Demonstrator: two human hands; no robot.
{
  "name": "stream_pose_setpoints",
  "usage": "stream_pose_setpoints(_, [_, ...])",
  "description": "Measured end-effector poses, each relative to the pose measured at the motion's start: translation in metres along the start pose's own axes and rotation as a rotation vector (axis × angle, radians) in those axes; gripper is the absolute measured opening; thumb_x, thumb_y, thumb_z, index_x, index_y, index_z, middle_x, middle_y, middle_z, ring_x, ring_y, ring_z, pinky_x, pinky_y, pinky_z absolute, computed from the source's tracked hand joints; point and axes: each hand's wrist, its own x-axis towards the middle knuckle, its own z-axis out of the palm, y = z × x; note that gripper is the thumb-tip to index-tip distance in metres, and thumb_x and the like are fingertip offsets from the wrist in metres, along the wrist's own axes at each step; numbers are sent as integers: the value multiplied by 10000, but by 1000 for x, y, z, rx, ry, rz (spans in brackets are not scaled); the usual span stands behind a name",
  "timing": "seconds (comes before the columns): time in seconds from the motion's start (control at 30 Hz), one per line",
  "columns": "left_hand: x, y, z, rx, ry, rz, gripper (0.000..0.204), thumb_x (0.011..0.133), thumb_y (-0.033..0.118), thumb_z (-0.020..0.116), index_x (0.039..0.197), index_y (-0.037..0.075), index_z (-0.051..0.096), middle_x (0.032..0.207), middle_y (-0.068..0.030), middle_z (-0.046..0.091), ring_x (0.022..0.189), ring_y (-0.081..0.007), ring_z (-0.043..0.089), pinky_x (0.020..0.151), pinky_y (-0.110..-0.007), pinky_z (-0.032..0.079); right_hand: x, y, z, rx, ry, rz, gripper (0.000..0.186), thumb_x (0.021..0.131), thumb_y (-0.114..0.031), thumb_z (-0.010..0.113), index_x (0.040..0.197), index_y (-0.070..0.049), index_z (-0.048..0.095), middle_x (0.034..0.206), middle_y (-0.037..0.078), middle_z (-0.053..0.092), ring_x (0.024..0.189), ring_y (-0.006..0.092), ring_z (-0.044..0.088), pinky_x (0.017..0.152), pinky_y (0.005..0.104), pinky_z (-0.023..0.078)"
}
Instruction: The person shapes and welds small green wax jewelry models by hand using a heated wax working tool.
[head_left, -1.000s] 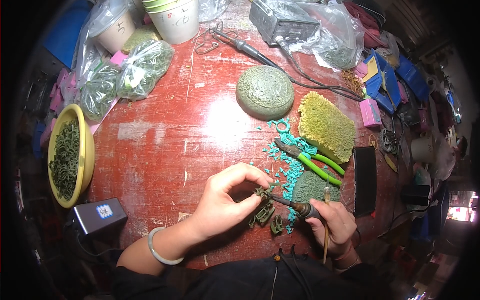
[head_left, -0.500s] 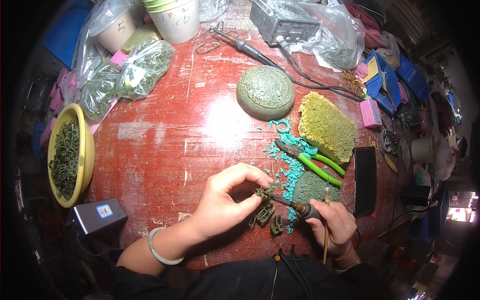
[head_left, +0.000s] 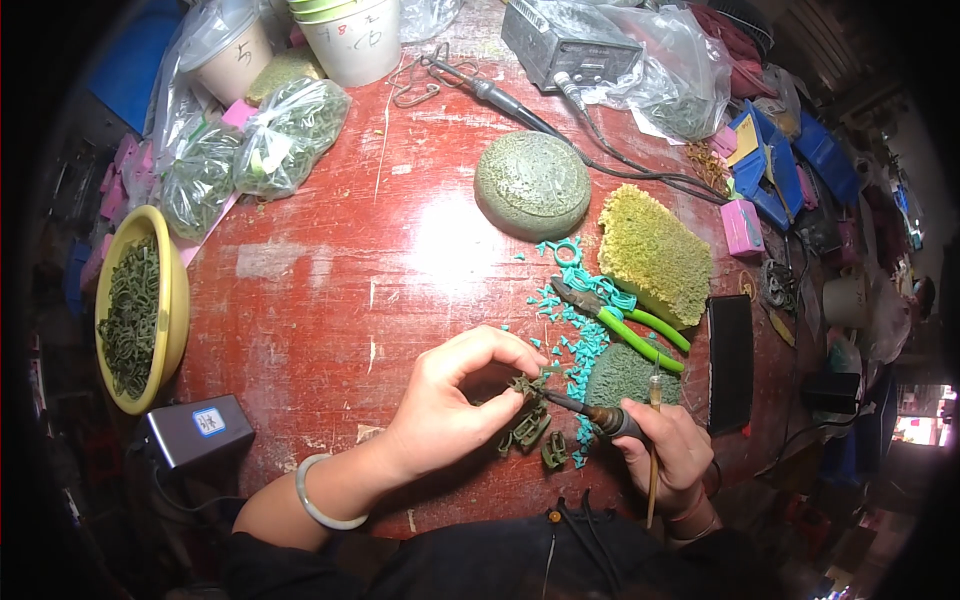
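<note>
My left hand, a bracelet on its wrist, pinches a small dark olive-green piece between thumb and fingers. My right hand grips a soldering-iron-like pen, its tip at that piece, along with a slim wooden-handled tool. More olive-green pieces lie just below. Small turquoise bits are scattered beside them, with green-handled pliers on top near a dark green sponge-like pad.
A yellow bowl of green pieces and a dark box stand left. A round stone-like block, yellow foam and black slab sit right. Behind are buckets, filled bags, a grey power unit and blue bins.
</note>
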Motion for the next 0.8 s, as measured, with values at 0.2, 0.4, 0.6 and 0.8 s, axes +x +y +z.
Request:
stream_pose_setpoints(0.2, [0, 0, -1, 4, -10, -3, 244, 829, -93, 645, 1053, 1, 665, 1123, -92, 687, 1103, -179, 661, 993, -332, 533, 1, 2, -1, -16, 0, -31, 357, 880, -203, 808, 1158, 1, 717, 918, 122, 710, 740, 258, 677, 631, 334, 545])
stream_pose_setpoints(0.4, [0, -1, -2, 11, -9, 6, 242, 831, -92, 644, 1054, -1, 665, 1125, -92, 688, 1103, -178, 662, 992, -329, 534, 0, 5, -1, -11, 53, -61, 352, 912, -209, 783, 1183, 4, 710, 924, 140, 704, 733, 269, 684, 617, 345, 552])
stream_pose_setpoints(0.6, [1, 0, -1, 41, -16, 37, 245, 833, -99, 644, 1057, -3, 664, 1128, -94, 688, 1106, -174, 661, 990, -325, 537, 8, 13, -7, -269, 367, 303, 291, 984, -26, 637, 1264, 50, 639, 1033, 203, 645, 907, 300, 658, 790, 371, 521])
stream_pose_setpoints(0.8, [-1, 4, 2, -22, 16, -4, 238, 859, -102, 645, 1078, -11, 662, 1128, -80, 677, 1094, -154, 659, 976, -315, 542, 7, 18, -10, -291, 358, 268, 264, 960, -10, 660, 1219, 41, 668, 1006, 189, 652, 887, 318, 657, 792, 374, 521])
